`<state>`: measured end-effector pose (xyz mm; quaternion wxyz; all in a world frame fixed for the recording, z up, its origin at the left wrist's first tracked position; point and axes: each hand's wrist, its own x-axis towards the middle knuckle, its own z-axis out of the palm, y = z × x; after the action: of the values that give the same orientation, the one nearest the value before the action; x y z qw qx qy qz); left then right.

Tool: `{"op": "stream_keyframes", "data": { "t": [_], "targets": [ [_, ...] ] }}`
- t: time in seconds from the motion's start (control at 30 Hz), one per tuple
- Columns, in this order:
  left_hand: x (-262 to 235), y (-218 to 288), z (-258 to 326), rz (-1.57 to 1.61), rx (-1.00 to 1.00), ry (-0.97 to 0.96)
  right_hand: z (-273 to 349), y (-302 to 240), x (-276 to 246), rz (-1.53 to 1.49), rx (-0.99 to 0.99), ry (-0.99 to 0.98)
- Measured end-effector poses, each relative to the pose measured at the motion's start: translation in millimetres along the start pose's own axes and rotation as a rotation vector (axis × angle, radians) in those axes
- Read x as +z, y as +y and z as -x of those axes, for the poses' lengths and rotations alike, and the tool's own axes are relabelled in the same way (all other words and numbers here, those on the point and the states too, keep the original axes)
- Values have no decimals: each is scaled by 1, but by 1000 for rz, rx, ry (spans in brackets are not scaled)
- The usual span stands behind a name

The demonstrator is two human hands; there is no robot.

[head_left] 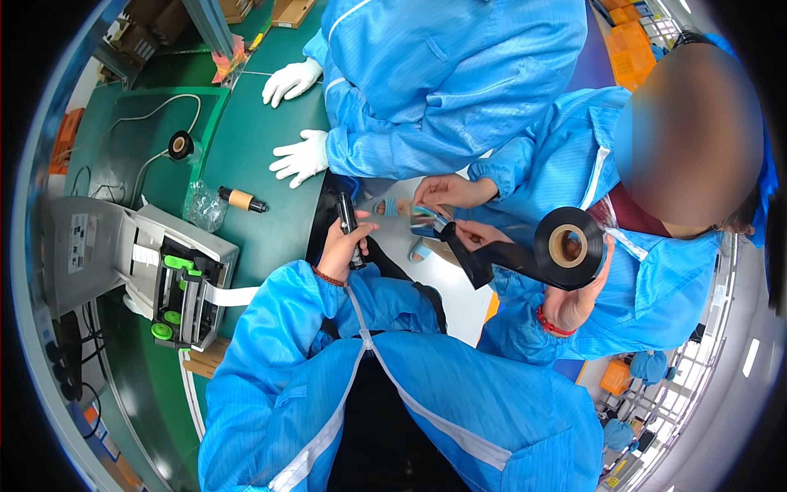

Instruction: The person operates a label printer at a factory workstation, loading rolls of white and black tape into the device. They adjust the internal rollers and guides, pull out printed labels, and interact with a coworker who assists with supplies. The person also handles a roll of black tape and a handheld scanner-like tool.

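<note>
My left hand [340, 250], with beads round its wrist, is closed around a short black cylinder [348, 217]. My right hand [578, 299], a red bracelet at its wrist, grips a roll of black ribbon [570, 264] with a tan core. A loose length of black ribbon [471, 266] runs left from the roll and ends in a shiny silver part [426, 220]. One co-worker's hand [451, 193] is at this silver end. Another hand [479, 234] pinches the ribbon close by; its arm is partly hidden behind the roll.
An open label printer [193, 283] with green knobs stands on the green table [270, 197], a white strip hanging from it. Near it lie a black roll with a tan band [242, 199], clear plastic wrap [206, 205] and a small black reel [180, 145]. Another worker's gloved hands [302, 158] rest at the table edge.
</note>
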<state>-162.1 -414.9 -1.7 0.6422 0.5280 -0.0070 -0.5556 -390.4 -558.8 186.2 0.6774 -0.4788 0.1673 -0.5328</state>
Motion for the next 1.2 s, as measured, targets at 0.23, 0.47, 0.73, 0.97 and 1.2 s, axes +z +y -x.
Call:
{"op": "stream_keyframes", "data": {
  "t": [0.23, 0.47, 0.73, 0.97, 1.2],
  "targets": [
    [2, 2, -2, 3, -3, 7, -1, 0, -4, -26, 2, 1],
    [4, 0, -3, -30, 23, 14, 2, -1, -9, -41, -23, 41],
    [16, -3, -1, -129, 47, -52, 9, -2, -18, -62, -11, 86],
    [43, 0, 8, -228, 95, -130, 12, -2, -18, -85, -7, 88],
    [67, 22, 16, -289, 212, -140, 15, -3, -23, -49, -4, 80]
  ]
}}
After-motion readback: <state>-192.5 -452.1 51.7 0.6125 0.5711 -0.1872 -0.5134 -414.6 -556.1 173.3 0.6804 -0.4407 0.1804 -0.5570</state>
